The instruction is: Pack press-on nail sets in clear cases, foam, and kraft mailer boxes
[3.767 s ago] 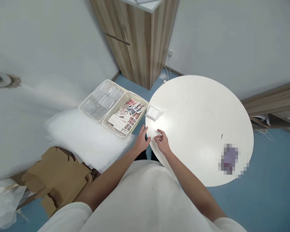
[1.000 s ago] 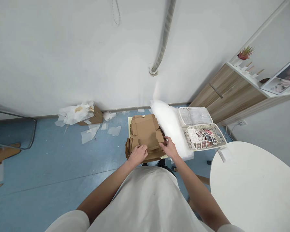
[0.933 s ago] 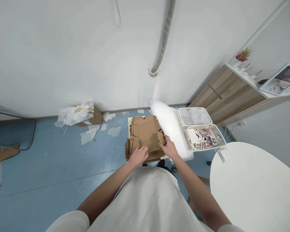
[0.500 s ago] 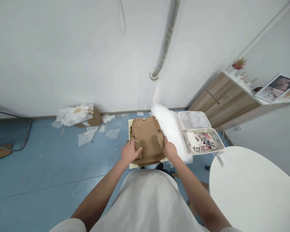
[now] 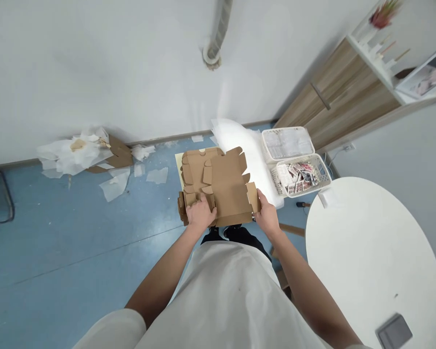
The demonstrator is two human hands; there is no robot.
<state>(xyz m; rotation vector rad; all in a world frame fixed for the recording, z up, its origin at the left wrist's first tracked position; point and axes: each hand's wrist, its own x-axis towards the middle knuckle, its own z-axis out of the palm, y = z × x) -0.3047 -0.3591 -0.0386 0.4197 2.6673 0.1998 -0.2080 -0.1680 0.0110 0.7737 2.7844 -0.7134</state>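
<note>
In front of my body lies a flat, unfolded cardboard box blank (image 5: 232, 186), with notched flaps along its edges. More folded cardboard (image 5: 201, 162) lies at its left and partly under it. My left hand (image 5: 200, 213) is on the small cardboard flaps at the left, fingers somewhat apart, its thumb toward the blank. At the right edge, my right hand (image 5: 267, 213) grips a side flap of the blank between thumb and fingers. The undersides of both hands are hidden.
White foam sheeting (image 5: 249, 150) lies behind the cardboard. Two white baskets (image 5: 276, 158) stand to its right, near a round white table (image 5: 370, 242). Paper scraps (image 5: 116, 184) and an open carton (image 5: 120, 154) are on the floor at left.
The view has shifted right and tilted down. The blank has moved right relative to the cardboard beneath, uncovering more of it at left. My right hand has moved right with the flap.
</note>
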